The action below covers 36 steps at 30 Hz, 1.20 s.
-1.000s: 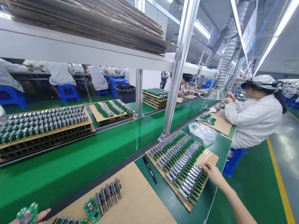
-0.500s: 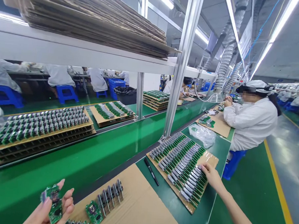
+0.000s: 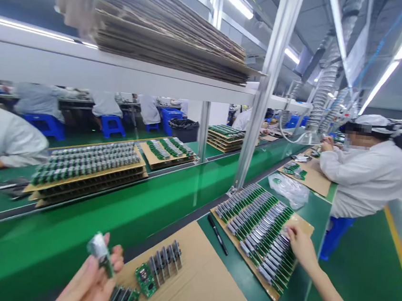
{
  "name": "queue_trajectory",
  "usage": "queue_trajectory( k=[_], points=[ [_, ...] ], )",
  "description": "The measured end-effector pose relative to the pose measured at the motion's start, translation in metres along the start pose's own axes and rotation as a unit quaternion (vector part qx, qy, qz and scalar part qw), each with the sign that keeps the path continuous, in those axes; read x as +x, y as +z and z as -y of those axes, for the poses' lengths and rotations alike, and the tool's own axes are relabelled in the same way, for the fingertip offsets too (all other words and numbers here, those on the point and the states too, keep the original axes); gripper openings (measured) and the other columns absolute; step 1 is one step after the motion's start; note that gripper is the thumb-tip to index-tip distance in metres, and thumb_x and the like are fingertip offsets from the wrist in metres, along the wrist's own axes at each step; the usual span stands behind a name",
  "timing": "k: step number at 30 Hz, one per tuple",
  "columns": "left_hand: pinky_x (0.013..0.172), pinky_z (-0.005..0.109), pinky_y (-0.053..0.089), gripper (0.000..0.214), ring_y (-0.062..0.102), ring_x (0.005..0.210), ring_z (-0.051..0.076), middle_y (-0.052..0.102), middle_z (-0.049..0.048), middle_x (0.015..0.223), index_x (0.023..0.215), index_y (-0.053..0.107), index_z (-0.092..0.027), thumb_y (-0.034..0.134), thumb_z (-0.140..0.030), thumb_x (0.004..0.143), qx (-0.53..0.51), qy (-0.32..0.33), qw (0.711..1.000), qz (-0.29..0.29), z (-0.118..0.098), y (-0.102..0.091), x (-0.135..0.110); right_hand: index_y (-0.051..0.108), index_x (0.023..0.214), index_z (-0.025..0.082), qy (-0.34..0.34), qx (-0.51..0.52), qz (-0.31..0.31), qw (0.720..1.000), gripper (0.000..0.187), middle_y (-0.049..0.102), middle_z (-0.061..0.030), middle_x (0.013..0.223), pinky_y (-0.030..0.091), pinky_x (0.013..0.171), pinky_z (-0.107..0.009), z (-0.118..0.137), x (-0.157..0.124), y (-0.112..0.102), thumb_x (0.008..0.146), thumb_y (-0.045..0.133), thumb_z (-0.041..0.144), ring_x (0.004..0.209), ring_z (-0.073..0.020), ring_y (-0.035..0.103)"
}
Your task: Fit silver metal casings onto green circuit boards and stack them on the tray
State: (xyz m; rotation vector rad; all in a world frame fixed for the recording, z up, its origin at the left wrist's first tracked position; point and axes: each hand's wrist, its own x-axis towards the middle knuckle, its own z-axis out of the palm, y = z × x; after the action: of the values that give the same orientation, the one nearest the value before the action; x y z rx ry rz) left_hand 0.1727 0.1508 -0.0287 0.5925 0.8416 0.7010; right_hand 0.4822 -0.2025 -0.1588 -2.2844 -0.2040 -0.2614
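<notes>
At the lower left my left hand (image 3: 93, 273) is closed on a circuit board (image 3: 102, 250), its silver-coloured side now turned toward me. My right hand (image 3: 300, 245) pinches the edge of a board at the right end of the packed rows of circuit boards (image 3: 258, 223) standing on a cardboard sheet (image 3: 304, 224); the fingers hide most of that board. Below my left hand lies a second cardboard sheet (image 3: 204, 285). On it are a short row of upright boards (image 3: 166, 261), a green board (image 3: 146, 279) leaning at its end, and more boards (image 3: 122, 300) partly cut off.
A black marker (image 3: 218, 234) lies between the sheets. Beyond the green conveyor (image 3: 167, 195) sit stacked board trays (image 3: 92, 163). A metal post (image 3: 270, 86) rises by the right rows. A plastic bag (image 3: 288, 189) and a seated co-worker (image 3: 368, 163) are farther right. Cardboard (image 3: 170, 37) fills the shelf.
The board in my left hand has turned from its green face to its silver side. My right hand stays at the end of the rows. The whole view has shifted, moving everything rightward.
</notes>
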Motion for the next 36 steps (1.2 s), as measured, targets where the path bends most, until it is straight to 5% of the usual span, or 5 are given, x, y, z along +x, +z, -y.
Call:
queue_trajectory(
  k=[5,9,12,29,36],
  points=[
    [0.044,0.020,0.055,0.038,0.058,0.045,0.010,0.063,-0.0001,0.061,0.122,0.063,-0.020,0.059,-0.009,0.086,-0.046,-0.040,0.998,0.030,0.010,0.010,-0.040,0.068,0.092,0.020,-0.119,0.121,0.026,0.985,0.032,0.072,-0.0103,0.095,0.054,0.077,-0.037,0.121,-0.032,0.011,0.086,0.053,0.049,0.087,-0.0263,0.066],
    [0.039,0.013,0.041,0.076,0.048,0.039,0.004,0.054,-0.0084,0.054,0.122,0.062,-0.026,0.093,-0.023,0.052,-0.080,-0.071,0.988,0.108,0.026,-0.006,-0.043,0.070,0.089,0.023,-0.241,0.293,0.232,0.896,0.017,0.073,-0.0019,0.079,0.055,0.064,-0.023,0.238,-0.103,0.034,0.090,0.059,0.037,0.070,-0.0169,0.069],
    [0.035,0.010,0.030,0.073,0.041,0.034,0.000,0.048,-0.0108,0.050,0.122,0.062,-0.029,0.092,-0.028,0.056,-0.097,-0.065,0.981,0.155,0.033,-0.018,-0.039,0.071,0.089,0.023,-0.300,0.359,0.271,0.841,0.016,0.075,-0.0009,0.080,0.055,0.064,-0.020,0.285,-0.149,0.052,0.092,0.056,0.029,0.072,-0.0153,0.071],
    [0.039,0.015,0.052,0.043,0.063,0.041,0.010,0.071,0.0004,0.060,0.132,0.057,-0.026,0.063,-0.022,0.089,-0.087,0.020,0.954,0.287,0.036,-0.002,-0.045,0.067,0.100,0.022,-0.428,0.359,0.239,0.794,0.020,0.079,-0.0009,0.094,0.056,0.077,-0.014,0.288,-0.150,0.056,0.092,0.054,0.010,0.082,-0.0125,0.075],
    [0.039,0.019,0.052,0.063,0.065,0.044,0.015,0.072,0.0030,0.060,0.137,0.051,-0.023,0.075,-0.027,0.079,0.045,0.066,0.976,0.203,0.020,0.000,-0.061,0.073,0.105,0.029,-0.214,0.441,0.490,0.721,0.025,0.075,-0.0002,0.075,0.059,0.065,-0.022,0.288,-0.142,0.046,0.096,0.052,0.038,0.064,-0.0145,0.071]
  ],
)
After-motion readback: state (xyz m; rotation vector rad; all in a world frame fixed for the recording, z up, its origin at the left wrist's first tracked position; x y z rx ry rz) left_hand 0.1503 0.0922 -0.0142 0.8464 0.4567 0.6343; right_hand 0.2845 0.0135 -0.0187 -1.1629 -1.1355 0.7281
